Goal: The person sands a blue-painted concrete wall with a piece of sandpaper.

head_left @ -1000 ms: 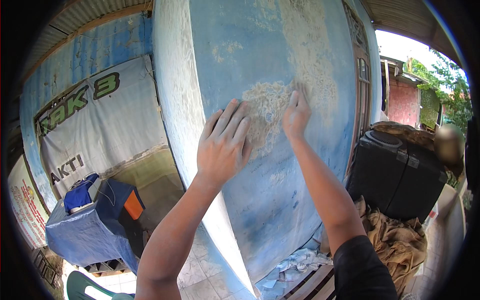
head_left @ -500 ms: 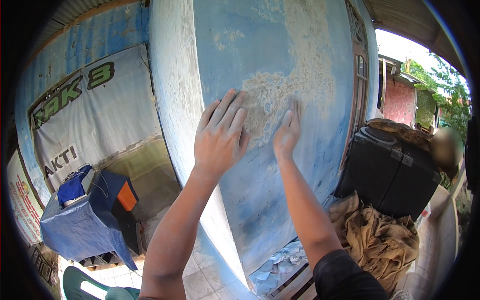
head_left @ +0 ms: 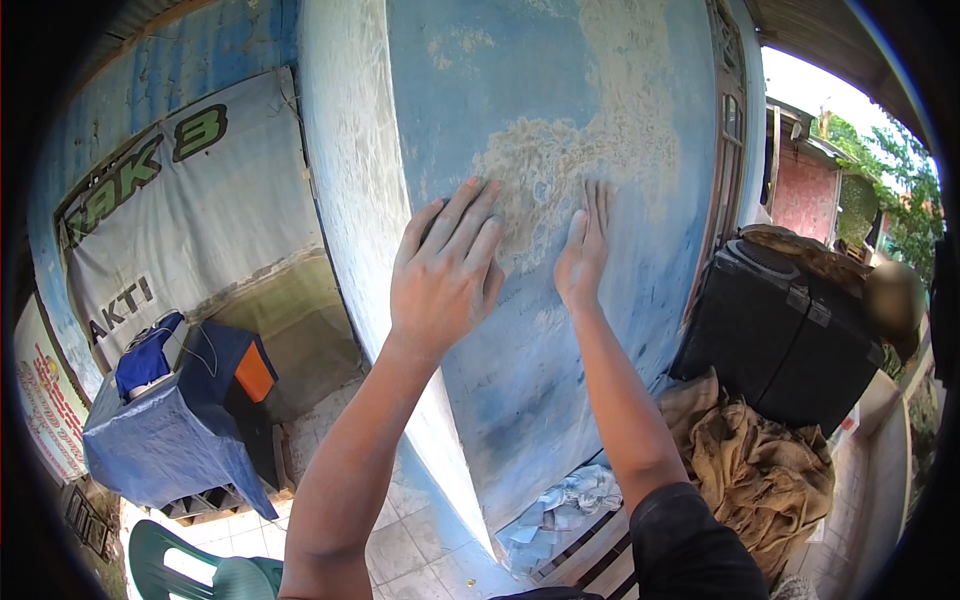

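A blue painted wall [head_left: 470, 400] rises in front of me, with a rough, peeled grey-beige patch [head_left: 545, 150] at its middle. My left hand [head_left: 450, 265] lies over the lower left edge of this patch, back toward me, fingers stretched upward and slightly apart. Just right of it, my right hand [head_left: 583, 255] is held edge-on near the patch's lower right side, fingers straight and pointing up. I see no tool in either hand. Pale dust coats the fingers. The left palm is hidden, and whether the right fingertips touch the wall is hard to tell.
Pale blue flat scraps [head_left: 560, 515] lie on a slatted wooden surface [head_left: 595, 560] below. Brown sacking [head_left: 760, 470] and a large black box [head_left: 770, 320] stand right. At left are a cloth-covered table [head_left: 155, 445], a green plastic chair [head_left: 165, 560] and a hanging banner [head_left: 200, 220].
The view has shifted slightly, so the peeled patch now sits a little higher in the picture. Both hands are now lower against the patch, and the right fingers show more clearly.
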